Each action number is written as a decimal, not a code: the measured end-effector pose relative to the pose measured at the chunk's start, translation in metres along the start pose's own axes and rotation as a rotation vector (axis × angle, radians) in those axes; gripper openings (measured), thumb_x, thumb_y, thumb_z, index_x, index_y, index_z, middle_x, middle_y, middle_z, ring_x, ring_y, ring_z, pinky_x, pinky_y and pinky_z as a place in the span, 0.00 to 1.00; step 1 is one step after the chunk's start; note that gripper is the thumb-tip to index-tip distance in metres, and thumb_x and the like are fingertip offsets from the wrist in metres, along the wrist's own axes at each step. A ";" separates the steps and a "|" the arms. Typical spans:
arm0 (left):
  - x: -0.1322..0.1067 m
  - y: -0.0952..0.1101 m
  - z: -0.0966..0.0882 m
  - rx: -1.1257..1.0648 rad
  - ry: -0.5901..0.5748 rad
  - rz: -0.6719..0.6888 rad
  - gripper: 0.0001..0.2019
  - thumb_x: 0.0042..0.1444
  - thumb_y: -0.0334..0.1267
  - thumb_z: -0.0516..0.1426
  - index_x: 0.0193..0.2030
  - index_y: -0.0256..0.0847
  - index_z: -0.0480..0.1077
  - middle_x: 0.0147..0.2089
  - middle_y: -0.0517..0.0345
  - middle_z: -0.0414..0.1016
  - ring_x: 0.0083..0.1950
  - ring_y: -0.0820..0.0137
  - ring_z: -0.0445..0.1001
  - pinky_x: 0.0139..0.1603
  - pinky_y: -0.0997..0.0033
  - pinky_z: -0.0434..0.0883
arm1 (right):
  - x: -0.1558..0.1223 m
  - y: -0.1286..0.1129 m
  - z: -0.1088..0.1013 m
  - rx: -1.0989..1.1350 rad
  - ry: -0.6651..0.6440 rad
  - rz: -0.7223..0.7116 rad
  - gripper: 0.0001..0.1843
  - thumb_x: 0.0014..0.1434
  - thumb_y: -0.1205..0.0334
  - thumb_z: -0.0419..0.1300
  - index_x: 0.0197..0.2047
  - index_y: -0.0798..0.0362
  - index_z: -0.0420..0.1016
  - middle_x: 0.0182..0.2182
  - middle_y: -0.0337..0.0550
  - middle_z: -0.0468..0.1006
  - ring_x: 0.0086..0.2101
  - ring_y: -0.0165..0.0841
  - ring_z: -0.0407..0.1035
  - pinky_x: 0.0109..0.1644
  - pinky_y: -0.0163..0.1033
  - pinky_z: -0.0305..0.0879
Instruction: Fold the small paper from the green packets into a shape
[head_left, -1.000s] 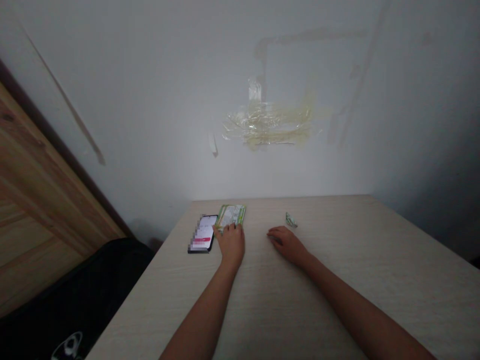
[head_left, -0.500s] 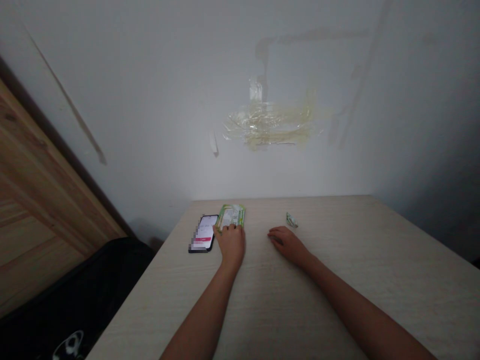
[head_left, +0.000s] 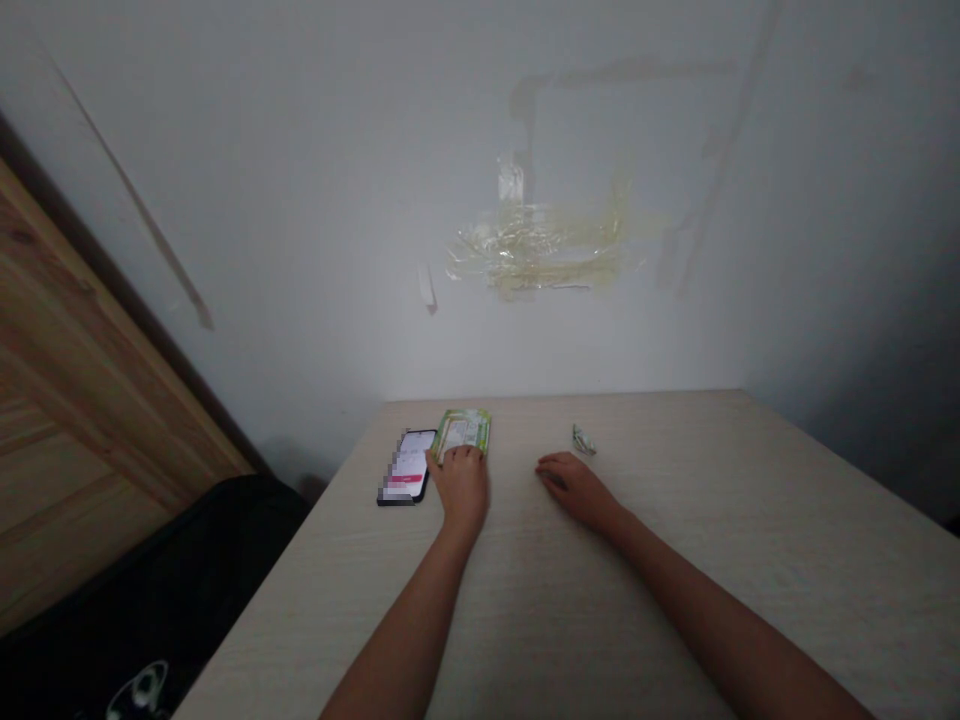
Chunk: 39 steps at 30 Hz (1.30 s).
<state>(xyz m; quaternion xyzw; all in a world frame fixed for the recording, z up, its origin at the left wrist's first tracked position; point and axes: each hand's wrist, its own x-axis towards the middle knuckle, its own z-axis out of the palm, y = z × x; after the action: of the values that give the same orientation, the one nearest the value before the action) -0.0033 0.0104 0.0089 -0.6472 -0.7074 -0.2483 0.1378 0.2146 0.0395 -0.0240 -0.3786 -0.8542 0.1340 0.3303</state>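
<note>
A flat packet (head_left: pixel 469 430), green and white with small print, lies near the back of the table. My left hand (head_left: pixel 461 485) is on its near edge, fingers bent over it and the thumb out to the left side; the edge under the fingers is hidden. My right hand (head_left: pixel 570 480) rests on the tabletop to the right, empty, its fingers loosely bent with a gap to the thumb. Just beyond it sits a small crumpled green-and-white wrapper (head_left: pixel 583 440), apart from the fingers.
A phone (head_left: pixel 409 468) with a lit screen lies left of the packet, close to my left thumb. The pale wooden table (head_left: pixel 540 620) meets a wall (head_left: pixel 315 230) bearing peeling tape (head_left: pixel 540 245). A black bag-like thing (head_left: pixel 187 560) stands at the left, below wooden panelling (head_left: pixel 82 370).
</note>
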 end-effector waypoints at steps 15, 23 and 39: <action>-0.005 0.009 -0.017 -0.134 0.072 0.142 0.12 0.63 0.43 0.52 0.41 0.51 0.77 0.47 0.58 0.79 0.56 0.60 0.68 0.70 0.43 0.38 | -0.001 0.003 0.002 0.041 0.023 0.045 0.14 0.62 0.66 0.55 0.49 0.53 0.76 0.50 0.51 0.76 0.51 0.38 0.68 0.60 0.48 0.62; -0.018 0.024 -0.004 -0.258 -0.199 0.268 0.08 0.59 0.45 0.57 0.39 0.54 0.78 0.48 0.60 0.79 0.54 0.61 0.71 0.68 0.41 0.40 | -0.001 0.013 0.006 0.103 0.053 0.025 0.23 0.59 0.70 0.53 0.57 0.50 0.71 0.54 0.50 0.73 0.55 0.38 0.66 0.62 0.52 0.59; -0.008 0.005 0.012 -0.292 -0.388 0.328 0.11 0.54 0.47 0.61 0.45 0.58 0.76 0.59 0.60 0.72 0.63 0.57 0.64 0.64 0.27 0.31 | 0.001 0.007 -0.004 0.045 -0.066 0.074 0.16 0.60 0.65 0.57 0.50 0.52 0.78 0.52 0.51 0.76 0.52 0.40 0.70 0.60 0.50 0.63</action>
<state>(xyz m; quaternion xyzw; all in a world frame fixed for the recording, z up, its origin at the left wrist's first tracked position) 0.0043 0.0097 -0.0044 -0.8013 -0.5633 -0.1936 -0.0563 0.2206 0.0454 -0.0239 -0.3978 -0.8468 0.1778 0.3051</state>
